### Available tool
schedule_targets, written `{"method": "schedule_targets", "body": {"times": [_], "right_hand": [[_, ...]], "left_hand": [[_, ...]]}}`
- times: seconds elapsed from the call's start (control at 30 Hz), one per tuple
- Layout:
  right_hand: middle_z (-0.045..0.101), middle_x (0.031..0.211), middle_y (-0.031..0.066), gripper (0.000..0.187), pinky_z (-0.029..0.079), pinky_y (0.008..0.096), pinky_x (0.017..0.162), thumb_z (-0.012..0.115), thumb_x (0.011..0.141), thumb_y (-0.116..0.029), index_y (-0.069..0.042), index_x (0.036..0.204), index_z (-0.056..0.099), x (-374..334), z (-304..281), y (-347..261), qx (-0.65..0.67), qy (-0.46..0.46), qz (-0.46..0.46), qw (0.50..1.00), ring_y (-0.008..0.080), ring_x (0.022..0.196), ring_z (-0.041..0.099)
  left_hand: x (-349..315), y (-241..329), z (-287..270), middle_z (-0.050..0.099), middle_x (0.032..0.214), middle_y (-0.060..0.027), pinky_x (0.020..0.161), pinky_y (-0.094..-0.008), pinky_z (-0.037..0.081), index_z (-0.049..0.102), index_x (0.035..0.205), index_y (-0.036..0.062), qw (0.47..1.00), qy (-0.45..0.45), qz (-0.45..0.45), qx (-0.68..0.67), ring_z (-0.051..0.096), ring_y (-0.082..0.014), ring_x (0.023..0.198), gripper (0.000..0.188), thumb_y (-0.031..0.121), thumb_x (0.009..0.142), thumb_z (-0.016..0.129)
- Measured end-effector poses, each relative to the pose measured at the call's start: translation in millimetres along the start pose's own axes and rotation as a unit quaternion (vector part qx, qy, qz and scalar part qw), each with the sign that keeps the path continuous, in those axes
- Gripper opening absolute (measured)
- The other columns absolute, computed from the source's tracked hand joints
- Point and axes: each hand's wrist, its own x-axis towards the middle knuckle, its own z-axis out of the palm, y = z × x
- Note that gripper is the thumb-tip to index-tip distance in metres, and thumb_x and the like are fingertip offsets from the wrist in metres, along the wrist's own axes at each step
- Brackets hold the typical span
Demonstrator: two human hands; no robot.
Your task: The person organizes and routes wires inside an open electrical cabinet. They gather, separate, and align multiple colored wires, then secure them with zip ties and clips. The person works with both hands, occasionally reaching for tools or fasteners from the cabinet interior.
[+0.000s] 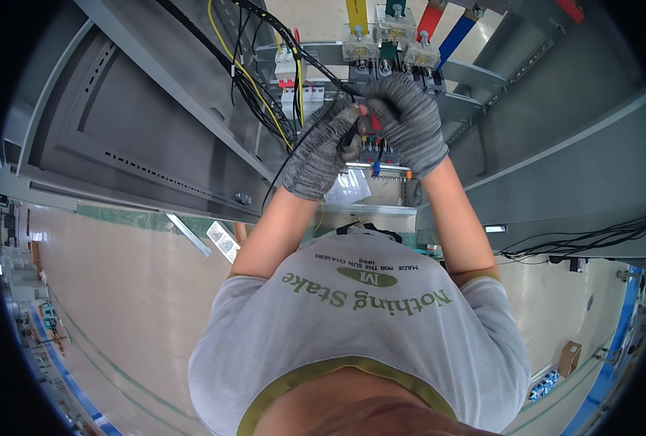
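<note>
A grey metal cabinet [570,138] is standing open, housing upright coloured bars [458,38]. Inside, two grey-gloved hands are working close together: the left hand [321,154] is curling around a short dark piece [350,136], while the right hand [410,123] is bending its fingers alongside, its grip hidden. Below them a clear plastic bag [348,187] is lying, its contents unclear. Black cable [288,35] is reaching their fingertips; steadying the piece left-handed and keeping that cable slack would probably help.
</note>
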Motion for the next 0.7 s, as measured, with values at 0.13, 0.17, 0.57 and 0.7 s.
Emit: {"method": "schedule_targets", "body": {"times": [0.13,0.17,0.57,0.7], "right_hand": [[0.063,0.090,0.0071,0.033,0.051,0.0370,0.070,0.065,0.068,-0.019,-0.013,0.100,0.065,3,-1,-2,-0.200,-0.017,-0.122,0.972,0.0254,0.083,0.062],[0.063,0.089,0.0067,0.032,0.051,0.0368,0.069,0.065,0.068,-0.020,-0.013,0.100,0.065,4,-1,-3,-0.220,-0.024,-0.129,0.967,0.0253,0.082,0.062],[0.062,0.074,0.0078,0.014,0.048,0.0294,0.061,0.059,0.088,-0.017,-0.005,0.092,0.064,-5,17,4,0.061,0.039,0.045,0.996,0.0201,0.066,0.059],[0.062,0.073,0.0017,0.015,0.042,0.0204,0.051,0.059,0.091,-0.018,-0.004,0.091,0.064,-11,17,-1,0.325,0.064,0.288,0.898,0.0081,0.059,0.055]], "left_hand": [[-1,-6,-7,0.054,0.074,-0.0001,0.036,-0.0181,0.026,0.057,0.100,0.0026,0.968,-0.136,-0.094,-0.188,0.034,-0.0027,0.041,0.022,0.023,0.094,0.053],[-3,-5,-4,0.054,0.073,-0.0004,0.035,-0.0183,0.026,0.057,0.098,0.0030,0.956,-0.166,-0.109,-0.214,0.033,-0.0025,0.040,0.021,0.024,0.094,0.052],[11,-30,5,0.058,0.096,0.0000,0.080,-0.0223,0.042,0.060,0.103,0.0066,0.972,0.043,0.226,0.042,0.052,-0.0092,0.087,0.019,0.019,0.088,0.063],[23,-31,1,0.059,0.101,-0.0025,0.084,-0.0240,0.044,0.058,0.112,0.0052,0.968,0.035,0.233,0.086,0.056,-0.0128,0.095,0.027,0.014,0.087,0.064]]}}
